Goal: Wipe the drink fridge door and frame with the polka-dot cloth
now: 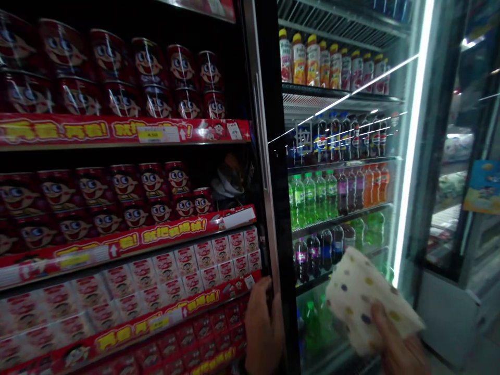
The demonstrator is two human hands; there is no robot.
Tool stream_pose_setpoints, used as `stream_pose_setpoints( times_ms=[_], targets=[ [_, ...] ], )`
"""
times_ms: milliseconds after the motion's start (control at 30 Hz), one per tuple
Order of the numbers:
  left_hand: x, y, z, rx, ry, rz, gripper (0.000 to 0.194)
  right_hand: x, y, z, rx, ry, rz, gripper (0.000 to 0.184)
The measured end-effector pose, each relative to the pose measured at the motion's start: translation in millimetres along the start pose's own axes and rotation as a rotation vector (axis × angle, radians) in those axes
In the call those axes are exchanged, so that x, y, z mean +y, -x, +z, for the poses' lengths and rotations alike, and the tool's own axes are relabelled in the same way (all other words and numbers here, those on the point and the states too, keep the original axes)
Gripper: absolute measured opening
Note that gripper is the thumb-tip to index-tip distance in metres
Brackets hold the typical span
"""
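My left hand [263, 325] rests on the black frame [273, 156] of a drinks fridge, fingers curled round its edge near the bottom. My right hand [398, 346] grips a white cloth [365, 299] with coloured dots, held up against the glass door [344, 208] of the fridge at its lower part. Behind the glass stand rows of bottled drinks [336, 190] on wire shelves.
Left of the fridge, open shelves hold red cans with a cartoon face [117, 73] and small red-and-white cartons [203, 265] behind red price strips. A lit strip [410, 156] runs down the fridge's right side. Another glass-door cabinet [464, 172] stands further right.
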State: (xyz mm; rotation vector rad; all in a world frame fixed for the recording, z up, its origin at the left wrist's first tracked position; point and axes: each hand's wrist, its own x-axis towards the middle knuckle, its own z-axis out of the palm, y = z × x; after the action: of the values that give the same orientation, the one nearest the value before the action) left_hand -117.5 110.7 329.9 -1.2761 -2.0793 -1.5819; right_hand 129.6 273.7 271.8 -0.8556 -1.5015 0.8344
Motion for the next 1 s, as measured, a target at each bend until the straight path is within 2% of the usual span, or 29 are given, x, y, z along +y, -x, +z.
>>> stream_pose_setpoints(
  times_ms=[67, 133, 167, 200, 233, 300, 333, 400, 467, 533, 633, 700, 733, 800, 833, 900, 1000],
  targets=[
    [15, -42, 7.7, 0.159, -0.132, 0.237, 0.045, -48, -42, 13, 0.073, -0.006, -0.150, 0.062],
    [31, -83, 18.5, 0.275, -0.248, 0.403, 0.060, -108, -79, 40, 0.126, -0.036, -0.281, 0.067],
    [39, -102, 24.0, 0.319, -0.286, 0.447, 0.069, -139, -96, 57, 0.165, -0.080, -0.396, 0.075],
    [46, -119, 28.8, 0.353, -0.311, 0.472, 0.077, -167, -111, 76, 0.200, -0.096, -0.567, 0.080],
    [52, -135, 32.9, 0.388, -0.324, 0.489, 0.082, -192, -125, 96, 0.237, -0.026, -0.745, 0.078],
    [60, -158, 37.8, 0.448, -0.318, 0.525, 0.086, -228, -151, 134, 0.202, 0.165, -0.989, 0.076],
    [63, -166, 38.9, 0.469, -0.316, 0.546, 0.086, -240, -164, 150, 0.178, 0.249, -1.065, 0.074],
    [64, -175, 39.0, 0.497, -0.342, 0.561, 0.090, -256, -191, 171, 0.153, 0.336, -1.151, 0.076],
    [63, -177, 37.9, 0.517, -0.392, 0.543, 0.096, -273, -223, 179, 0.186, 0.358, -1.184, 0.074],
    [62, -176, 36.8, 0.540, -0.419, 0.532, 0.098, -293, -267, 176, 0.233, 0.348, -1.164, 0.067],
    [61, -175, 36.0, 0.559, -0.416, 0.556, 0.096, -320, -362, 158, 0.332, 0.257, -1.059, 0.068],
    [59, -176, 35.9, 0.564, -0.405, 0.563, 0.096, -320, -435, 138, 0.427, 0.151, -0.931, 0.076],
    [57, -177, 35.9, 0.566, -0.403, 0.565, 0.096, -312, -469, 126, 0.477, 0.096, -0.848, 0.078],
    [53, -179, 35.8, 0.569, -0.406, 0.565, 0.097, -278, -520, 99, 0.553, 0.013, -0.663, 0.074],
    [51, -180, 35.8, 0.571, -0.412, 0.570, 0.098, -254, -535, 85, 0.573, -0.004, -0.559, 0.069],
    [47, -181, 35.7, 0.584, -0.429, 0.590, 0.099, -199, -543, 62, 0.600, -0.005, -0.327, 0.063],
    [45, -182, 35.2, 0.610, -0.448, 0.621, 0.098, -124, -523, 42, 0.641, 0.010, -0.060, 0.061]
  ],
)
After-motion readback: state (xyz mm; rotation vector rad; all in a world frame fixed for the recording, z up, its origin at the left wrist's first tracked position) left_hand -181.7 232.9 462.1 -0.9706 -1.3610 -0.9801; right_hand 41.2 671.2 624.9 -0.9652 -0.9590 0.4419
